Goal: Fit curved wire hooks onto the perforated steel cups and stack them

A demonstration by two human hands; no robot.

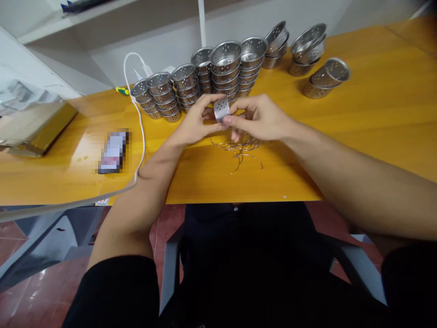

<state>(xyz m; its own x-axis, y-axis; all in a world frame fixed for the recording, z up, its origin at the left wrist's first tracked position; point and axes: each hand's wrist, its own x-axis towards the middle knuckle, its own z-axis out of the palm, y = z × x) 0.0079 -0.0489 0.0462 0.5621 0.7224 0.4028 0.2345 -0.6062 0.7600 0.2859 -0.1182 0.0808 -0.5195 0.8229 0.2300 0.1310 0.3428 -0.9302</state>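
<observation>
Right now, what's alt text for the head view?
A person's left hand and right hand hold a perforated metal cup above a yellow-brown table. Thin curved wires lie nearer the person; stacks of perforated cups stand behind the hands. To the left are a white cable and a pixelated phone.
</observation>
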